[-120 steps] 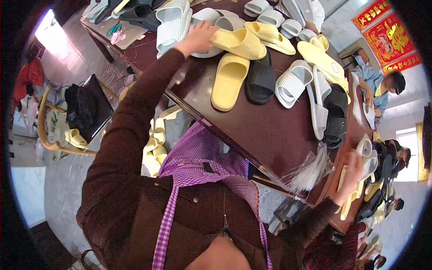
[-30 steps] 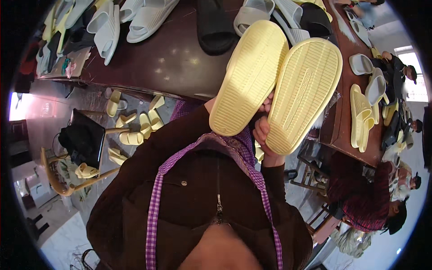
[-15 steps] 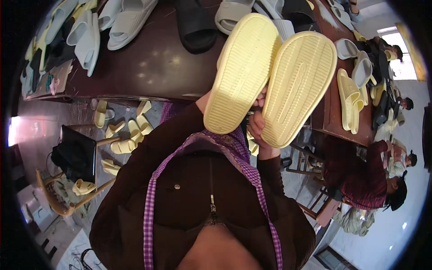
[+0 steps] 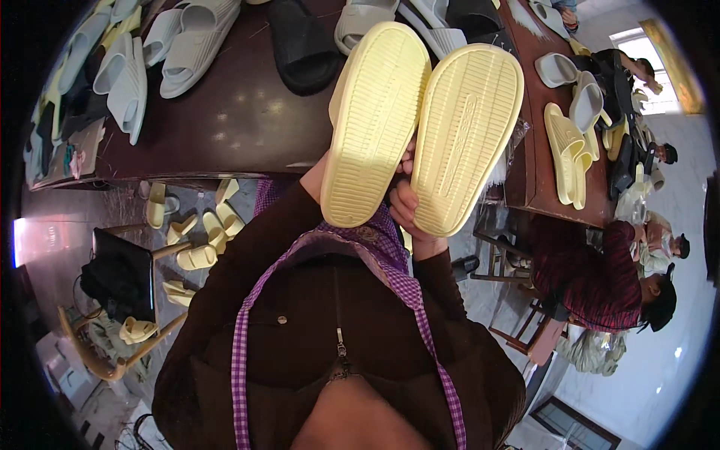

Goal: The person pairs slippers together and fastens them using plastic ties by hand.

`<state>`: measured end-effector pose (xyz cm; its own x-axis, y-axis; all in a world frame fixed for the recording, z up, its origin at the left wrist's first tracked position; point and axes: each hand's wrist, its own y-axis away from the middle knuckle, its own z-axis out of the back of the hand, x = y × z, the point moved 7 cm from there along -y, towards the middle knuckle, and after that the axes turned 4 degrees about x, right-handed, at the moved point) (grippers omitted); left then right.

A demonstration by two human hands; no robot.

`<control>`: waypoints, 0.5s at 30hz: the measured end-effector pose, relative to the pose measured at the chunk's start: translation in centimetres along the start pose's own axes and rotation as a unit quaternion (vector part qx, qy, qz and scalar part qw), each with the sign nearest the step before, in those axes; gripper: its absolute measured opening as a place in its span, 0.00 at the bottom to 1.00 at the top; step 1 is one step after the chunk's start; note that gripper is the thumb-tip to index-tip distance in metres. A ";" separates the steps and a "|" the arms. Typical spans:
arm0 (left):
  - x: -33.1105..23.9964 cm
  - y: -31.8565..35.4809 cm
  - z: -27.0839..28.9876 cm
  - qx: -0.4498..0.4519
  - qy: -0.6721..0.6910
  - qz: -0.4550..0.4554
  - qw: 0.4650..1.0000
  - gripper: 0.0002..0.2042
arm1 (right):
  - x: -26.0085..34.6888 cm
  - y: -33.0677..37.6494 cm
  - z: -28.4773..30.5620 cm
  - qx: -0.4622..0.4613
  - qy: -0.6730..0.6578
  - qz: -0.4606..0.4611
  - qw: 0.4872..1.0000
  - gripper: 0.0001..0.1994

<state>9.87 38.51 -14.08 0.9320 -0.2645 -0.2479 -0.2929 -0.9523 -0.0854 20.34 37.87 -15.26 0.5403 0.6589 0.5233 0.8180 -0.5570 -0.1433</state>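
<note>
Two pale yellow slide slippers are held up side by side over the near table edge, their ribbed soles facing me. Behind the left slipper goes my left hand, mostly hidden by it; the wrist shows at its left edge and some fingertips show in the gap between the soles. The right slipper is gripped near its lower end by my right hand, whose fingers curl at its left edge. Both soles stand nearly upright, tops leaning slightly right.
On the dark red table lie grey slippers, a black slipper and a yellow pair. More yellow slippers lie on the floor at left, beside a chair. Several people sit at right, the nearest in a striped top.
Both slippers have shifted a little left in view and turned slightly more upright, still held in both hands. The whole scene has also shifted slightly left.
</note>
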 end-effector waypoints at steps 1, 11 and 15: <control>-0.2 0.3 0.4 -0.023 -0.019 -0.015 0.999 0.17 | -0.3 0.1 0.4 0.002 -0.007 -0.006 1.000 0.30; -6.4 3.3 2.0 -0.234 -0.389 -0.148 0.879 0.14 | 0.0 1.0 3.8 -0.122 -0.017 -0.070 0.990 0.24; -10.4 5.7 3.0 -0.354 -0.681 -0.209 0.606 0.17 | 2.8 1.8 4.7 -0.311 0.383 0.059 0.868 0.19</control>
<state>-2.12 36.27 -14.85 -0.2895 -0.0654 -0.9549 0.5220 -0.8470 -0.1002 24.23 41.04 -17.98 0.1278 0.1823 0.9749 0.3731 -0.9196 0.1230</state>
